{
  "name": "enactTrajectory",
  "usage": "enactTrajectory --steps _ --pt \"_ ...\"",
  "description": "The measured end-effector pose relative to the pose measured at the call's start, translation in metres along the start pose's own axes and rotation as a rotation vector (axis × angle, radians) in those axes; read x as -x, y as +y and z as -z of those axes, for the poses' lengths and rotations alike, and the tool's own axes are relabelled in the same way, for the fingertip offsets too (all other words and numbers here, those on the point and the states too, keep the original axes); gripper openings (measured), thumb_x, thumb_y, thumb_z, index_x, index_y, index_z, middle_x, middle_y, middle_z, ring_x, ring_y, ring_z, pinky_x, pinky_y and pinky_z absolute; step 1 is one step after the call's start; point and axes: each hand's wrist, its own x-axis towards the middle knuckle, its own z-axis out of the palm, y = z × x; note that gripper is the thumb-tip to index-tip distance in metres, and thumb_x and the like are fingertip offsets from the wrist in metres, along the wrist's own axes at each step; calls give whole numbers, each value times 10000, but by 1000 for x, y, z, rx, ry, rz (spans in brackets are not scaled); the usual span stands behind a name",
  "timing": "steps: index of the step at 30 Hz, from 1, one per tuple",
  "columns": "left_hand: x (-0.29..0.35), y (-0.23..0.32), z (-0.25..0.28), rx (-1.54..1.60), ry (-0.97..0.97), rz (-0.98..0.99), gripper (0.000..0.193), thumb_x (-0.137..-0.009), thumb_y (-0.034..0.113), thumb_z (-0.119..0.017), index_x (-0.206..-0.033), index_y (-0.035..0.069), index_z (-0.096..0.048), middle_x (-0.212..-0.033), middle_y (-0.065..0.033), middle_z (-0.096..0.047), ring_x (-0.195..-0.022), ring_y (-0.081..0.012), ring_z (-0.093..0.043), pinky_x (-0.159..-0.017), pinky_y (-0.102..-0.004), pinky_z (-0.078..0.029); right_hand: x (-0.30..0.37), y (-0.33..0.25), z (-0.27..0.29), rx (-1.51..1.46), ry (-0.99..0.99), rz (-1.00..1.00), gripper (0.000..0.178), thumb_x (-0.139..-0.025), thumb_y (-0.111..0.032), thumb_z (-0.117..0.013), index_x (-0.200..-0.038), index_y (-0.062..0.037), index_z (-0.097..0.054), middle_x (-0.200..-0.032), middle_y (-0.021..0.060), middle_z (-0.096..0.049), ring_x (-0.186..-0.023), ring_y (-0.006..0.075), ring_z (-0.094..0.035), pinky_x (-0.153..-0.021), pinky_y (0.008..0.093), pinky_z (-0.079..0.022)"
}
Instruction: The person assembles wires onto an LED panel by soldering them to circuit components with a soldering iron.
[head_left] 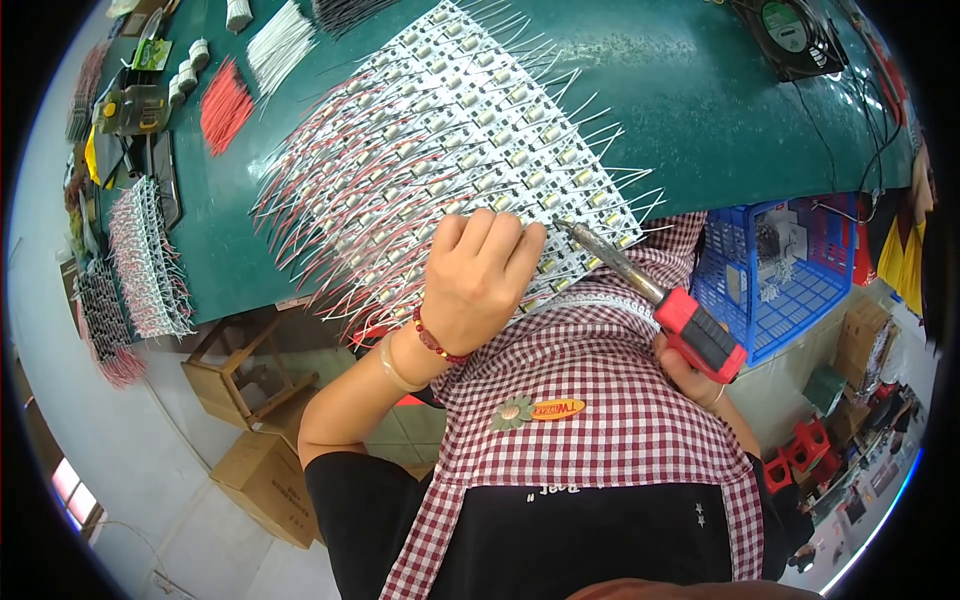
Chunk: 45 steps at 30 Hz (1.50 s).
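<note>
A white circuit-board panel (470, 110) lies at the near edge of the green table, covered in rows of small components. Red wires (330, 200) stick out along its left side and white wires (625, 175) along its right. My left hand (480, 265) rests over the near part of the panel, fingers curled and closed; what the fingertips pinch is hidden. In my right hand (683, 368) is a red and black soldering iron (690, 325), held by its handle. Its metal tip reaches the panel just right of my left fingers; contact cannot be made out.
Bundles of red wires (227, 105) and white wires (280, 45) lie at the table's far left. More wired boards (150, 260) sit at the left edge. A black fan (790, 38) stands far right. Below the table are a blue basket (755, 285) and a cardboard box (265, 485).
</note>
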Motion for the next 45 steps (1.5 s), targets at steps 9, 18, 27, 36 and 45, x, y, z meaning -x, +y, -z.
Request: enactTrajectory --steps 9,18,27,36,45 --pt "0 -5 6 24 -12 36 231 -717 45 -628 -944 68 -664 -784 -23 -487 -728 -190 -509 -674 -342 -369 25 20 -1 20 96 -91 140 -694 -64 -712 -818 -12 -671 -760 109 -649 -650 279 -629 -574 366 -486" --pt "-6 5 38 -146 135 89 254 -685 -20 -672 -922 72 -679 -762 -16 -531 -735 -195 -540 -677 -348 -370 33 20 2 -47 29 -112 154 -732 -162 -719 -795 -30 -668 -742 79 -647 -652 266 -627 -580 363 -479" --pt "4 12 0 150 10 49 231 -708 2 -629 -920 78 -678 -771 -12 -497 -710 -193 -500 -653 -340 -361 31 9 -4 -57 64 -99 172 -739 -181 -745 -799 -42 -663 -740 75 -647 -644 255 -630 -580 353 -481" --pt "4 12 -1 89 8 -5 245 -709 12 -624 -942 63 -678 -772 -17 -488 -706 -186 -504 -652 -338 -368 26 8 -6 -83 38 -105 183 -757 -191 -751 -824 -39 -674 -752 77 -650 -643 245 -635 -579 341 -480" --pt "6 10 -1 69 -31 -37 220 -736 76 -602 -939 10 -655 -806 -55 -486 -762 -201 -510 -665 -340 -381 17 6 -6 33 16 8 160 -717 -134 -738 -827 -38 -672 -749 89 -644 -634 267 -633 -561 355 -482"
